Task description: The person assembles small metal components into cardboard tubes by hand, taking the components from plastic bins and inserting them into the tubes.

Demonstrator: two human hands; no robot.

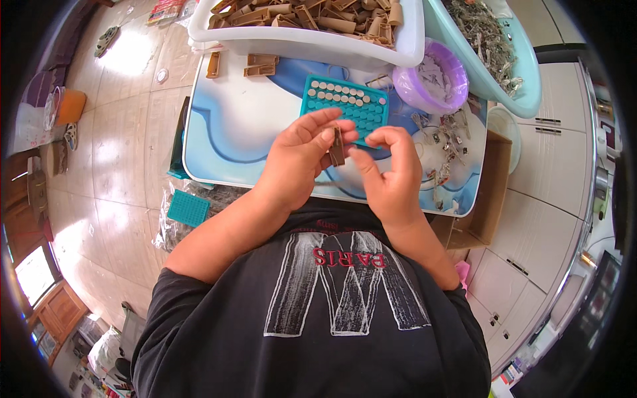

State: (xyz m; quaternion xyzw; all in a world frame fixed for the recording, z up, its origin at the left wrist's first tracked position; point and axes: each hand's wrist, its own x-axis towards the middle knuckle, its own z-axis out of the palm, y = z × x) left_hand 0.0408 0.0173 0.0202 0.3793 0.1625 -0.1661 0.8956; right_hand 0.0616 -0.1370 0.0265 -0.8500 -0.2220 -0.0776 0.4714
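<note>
Pinched between the thumb and fingers of my left hand (302,149) is a small brown plastic casing (337,147), long and narrow, held tilted close to upright above the table's near part. My right hand (393,166) hovers just right of it, thumb and forefinger curved and apart, with nothing visible between them. Behind both hands lies a teal grid tray (307,106) with rows of small round whitish pieces (336,89) in its far part. My fingers partly cover the tray's near side. Three more brown casings (260,65) rest at the table's far left.
A white bin (298,50) heaped with brown casings stands at the back. Beside it are a purple bowl (459,83) and a light teal tub (529,99) of tangled metal parts. Loose metal clips (446,142) lie on the table's right. Another teal grid tray (188,209) sits lower left.
</note>
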